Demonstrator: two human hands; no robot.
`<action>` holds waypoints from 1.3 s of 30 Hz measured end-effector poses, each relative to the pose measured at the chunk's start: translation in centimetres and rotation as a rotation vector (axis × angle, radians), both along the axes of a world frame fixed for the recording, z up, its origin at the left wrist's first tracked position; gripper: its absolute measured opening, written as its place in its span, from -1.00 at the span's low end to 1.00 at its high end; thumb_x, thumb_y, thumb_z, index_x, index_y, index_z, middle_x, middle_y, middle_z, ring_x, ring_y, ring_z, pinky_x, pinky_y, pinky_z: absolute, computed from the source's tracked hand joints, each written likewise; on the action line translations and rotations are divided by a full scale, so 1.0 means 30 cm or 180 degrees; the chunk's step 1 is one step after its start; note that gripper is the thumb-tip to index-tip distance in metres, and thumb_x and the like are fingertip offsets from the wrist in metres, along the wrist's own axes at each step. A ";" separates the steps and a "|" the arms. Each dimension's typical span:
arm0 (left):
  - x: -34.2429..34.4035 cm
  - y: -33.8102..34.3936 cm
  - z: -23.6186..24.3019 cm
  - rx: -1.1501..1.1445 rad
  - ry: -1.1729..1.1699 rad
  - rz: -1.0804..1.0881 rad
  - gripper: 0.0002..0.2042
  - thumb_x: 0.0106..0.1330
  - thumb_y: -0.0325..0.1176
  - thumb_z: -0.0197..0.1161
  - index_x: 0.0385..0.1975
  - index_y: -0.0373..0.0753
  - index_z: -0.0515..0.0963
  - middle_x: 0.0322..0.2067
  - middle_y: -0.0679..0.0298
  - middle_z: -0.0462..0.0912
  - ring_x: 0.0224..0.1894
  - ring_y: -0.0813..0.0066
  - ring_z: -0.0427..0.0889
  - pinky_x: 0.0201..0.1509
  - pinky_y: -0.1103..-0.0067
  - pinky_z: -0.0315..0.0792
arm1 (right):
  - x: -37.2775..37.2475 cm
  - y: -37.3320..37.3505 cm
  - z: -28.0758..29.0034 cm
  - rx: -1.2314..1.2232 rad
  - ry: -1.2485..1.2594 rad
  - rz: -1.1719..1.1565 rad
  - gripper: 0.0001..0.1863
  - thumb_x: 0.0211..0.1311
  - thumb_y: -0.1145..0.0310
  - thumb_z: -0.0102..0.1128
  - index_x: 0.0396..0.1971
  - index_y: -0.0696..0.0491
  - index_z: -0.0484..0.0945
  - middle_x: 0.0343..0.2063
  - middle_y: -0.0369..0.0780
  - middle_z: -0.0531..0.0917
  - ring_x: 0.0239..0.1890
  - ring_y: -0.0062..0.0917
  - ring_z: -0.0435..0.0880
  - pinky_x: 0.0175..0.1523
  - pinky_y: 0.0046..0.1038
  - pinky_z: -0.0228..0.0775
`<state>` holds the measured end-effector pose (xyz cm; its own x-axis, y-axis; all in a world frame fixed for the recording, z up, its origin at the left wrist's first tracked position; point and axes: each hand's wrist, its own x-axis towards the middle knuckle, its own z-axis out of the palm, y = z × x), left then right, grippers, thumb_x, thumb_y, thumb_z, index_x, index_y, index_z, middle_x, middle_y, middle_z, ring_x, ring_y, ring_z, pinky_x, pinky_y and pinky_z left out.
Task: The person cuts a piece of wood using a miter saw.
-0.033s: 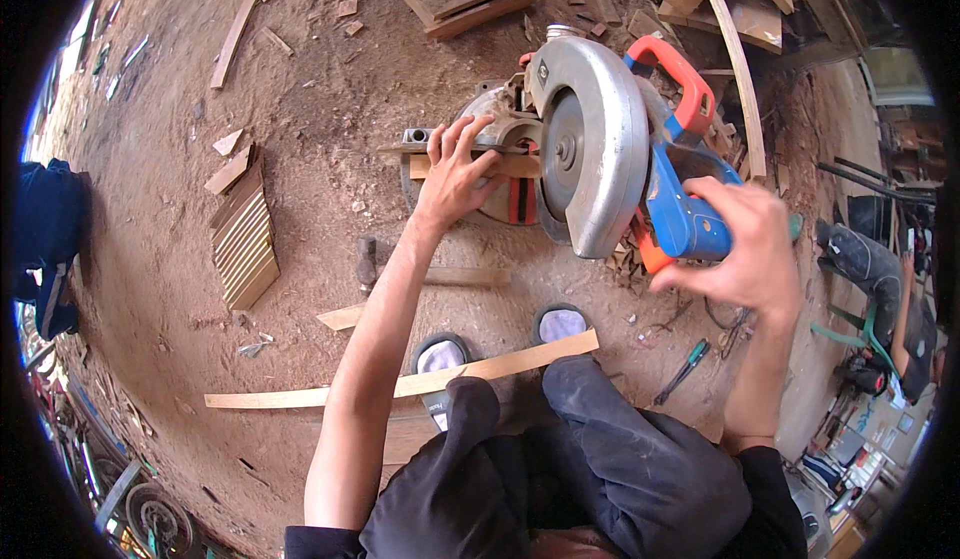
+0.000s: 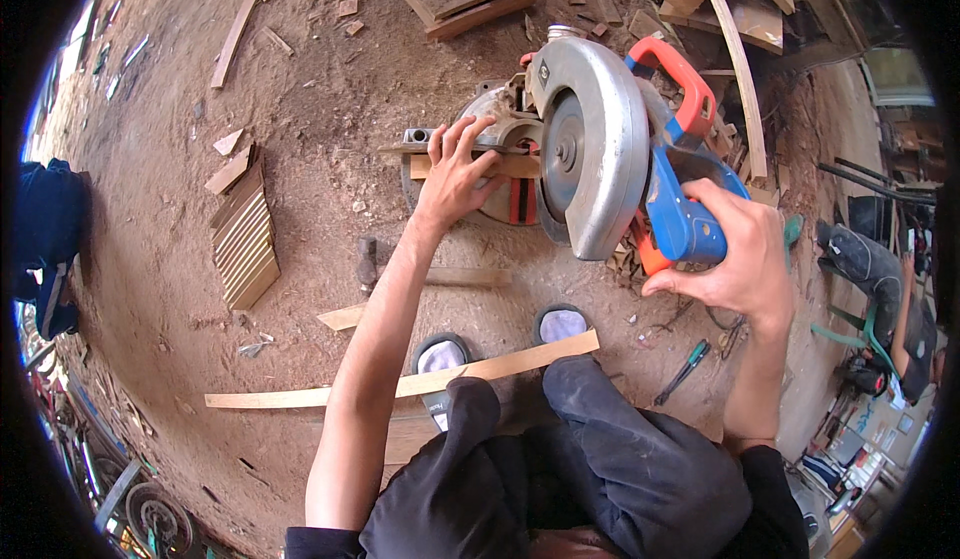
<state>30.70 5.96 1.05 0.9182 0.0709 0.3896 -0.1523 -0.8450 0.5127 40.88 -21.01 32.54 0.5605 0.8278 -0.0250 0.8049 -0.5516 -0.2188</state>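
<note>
Pale wood in a long strip [image 2: 500, 367] lies nearest you, across your shoes [image 2: 440, 357]; judging by its length, it remains to be cut. Beyond it, a hammer [image 2: 465, 276] rests on the dirt floor [image 2: 320, 159]. Your right hand [image 2: 745, 259] is wrapped around the blue handle [image 2: 690, 221] of the mitre saw [image 2: 615, 149]. Off to the left, short slats [image 2: 245, 259] sit in a neat row, seemingly the finished share. Your left hand [image 2: 458, 181] clasps a wood piece [image 2: 516, 166] against the metal fence [image 2: 415, 136], fingers spread over its top. That piece runs toward the blade [image 2: 560, 124], where the guard hides its end, so you cannot tell whether it is severed. Farther out lie loose offcuts [image 2: 347, 7].
</note>
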 end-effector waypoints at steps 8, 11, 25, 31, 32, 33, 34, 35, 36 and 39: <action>0.001 -0.001 0.015 -0.0277 0.0053 0.0069 -0.65 0.07 -0.15 0.63 -0.26 -0.03 0.59 0.37 0.35 0.42 0.50 0.14 0.25 0.58 0.06 -0.04 | -0.081 -0.041 -0.084 0.0187 -0.0092 -0.0240 -0.31 -0.28 -0.06 0.70 -0.15 0.03 0.64 -0.32 -0.18 0.77 -0.28 -0.19 0.80 -0.20 -0.21 0.57; -0.013 0.004 0.018 -0.0117 0.0090 0.0162 -0.65 0.06 -0.13 0.64 -0.27 0.00 0.60 0.32 0.41 0.48 0.47 0.21 0.31 0.59 0.05 -0.11 | -0.114 -0.064 -0.148 0.0203 -0.0116 -0.0198 -0.36 -0.22 0.01 0.64 -0.12 0.03 0.64 -0.33 -0.20 0.74 -0.26 -0.23 0.78 -0.20 -0.22 0.53; -0.015 0.001 0.023 -0.0212 0.0161 -0.0005 -0.67 0.18 -0.21 0.55 -0.19 -0.04 0.51 0.16 0.45 0.63 0.42 0.50 0.47 0.65 0.05 -0.14 | -0.231 -0.108 -0.333 0.0328 -0.0575 -0.0298 -0.56 -0.02 0.09 0.46 -0.18 0.05 0.67 -0.49 -0.25 0.56 -0.47 -0.33 0.63 -0.35 -0.30 0.35; -0.001 -0.005 0.040 -0.0315 0.0099 -0.0064 -0.67 0.18 -0.27 0.54 -0.18 -0.05 0.49 0.14 0.43 0.58 0.38 0.43 0.49 0.66 0.12 -0.07 | -0.258 -0.144 -0.396 0.0297 -0.0678 -0.0302 -0.56 -0.02 0.09 0.45 -0.18 0.05 0.66 -0.52 -0.25 0.52 -0.51 -0.33 0.58 -0.38 -0.30 0.32; -0.006 -0.002 0.039 -0.0324 0.0117 -0.0057 -0.66 0.17 -0.27 0.53 -0.17 -0.05 0.49 0.13 0.43 0.57 0.37 0.42 0.49 0.66 0.13 -0.05 | -0.260 -0.139 -0.400 0.0321 -0.0679 -0.0312 -0.56 -0.02 0.09 0.45 -0.18 0.05 0.66 -0.52 -0.25 0.52 -0.51 -0.33 0.58 -0.38 -0.30 0.32; -0.008 0.001 0.037 -0.0333 0.0118 -0.0064 -0.66 0.18 -0.27 0.53 -0.17 -0.05 0.48 0.12 0.42 0.57 0.35 0.43 0.50 0.66 0.14 -0.04 | -0.263 -0.133 -0.404 0.0343 -0.0682 -0.0323 -0.56 -0.02 0.09 0.45 -0.18 0.05 0.66 -0.52 -0.25 0.52 -0.52 -0.32 0.57 -0.39 -0.30 0.31; -0.008 0.003 0.035 -0.0344 0.0119 -0.0073 -0.66 0.18 -0.27 0.53 -0.16 -0.05 0.48 0.11 0.42 0.57 0.33 0.43 0.51 0.66 0.15 -0.03 | -0.264 -0.130 -0.407 0.0363 -0.0686 -0.0337 -0.56 -0.02 0.09 0.45 -0.18 0.05 0.66 -0.52 -0.25 0.52 -0.52 -0.32 0.57 -0.39 -0.30 0.31; -0.010 0.006 0.034 -0.0355 0.0120 -0.0084 -0.65 0.18 -0.28 0.53 -0.16 -0.05 0.48 0.10 0.42 0.57 0.31 0.44 0.52 0.66 0.16 -0.01 | -0.264 -0.128 -0.408 0.0369 -0.0677 -0.0332 -0.56 -0.02 0.09 0.45 -0.18 0.05 0.67 -0.52 -0.25 0.52 -0.52 -0.32 0.57 -0.39 -0.30 0.31; -0.012 0.006 0.033 -0.0375 0.0134 -0.0076 -0.65 0.18 -0.28 0.53 -0.15 -0.05 0.48 0.10 0.42 0.57 0.31 0.45 0.53 0.66 0.16 0.00 | -0.265 -0.127 -0.408 0.0374 -0.0669 -0.0329 -0.57 -0.02 0.09 0.44 -0.18 0.04 0.67 -0.52 -0.25 0.52 -0.52 -0.32 0.57 -0.39 -0.30 0.31; -0.011 0.004 0.032 -0.0441 0.0144 -0.0082 -0.65 0.18 -0.29 0.52 -0.14 -0.06 0.48 0.10 0.42 0.58 0.28 0.46 0.56 0.65 0.16 0.02 | -0.264 -0.126 -0.406 0.0384 -0.0661 -0.0325 -0.56 -0.03 0.09 0.44 -0.19 0.05 0.67 -0.52 -0.25 0.52 -0.52 -0.32 0.57 -0.39 -0.30 0.31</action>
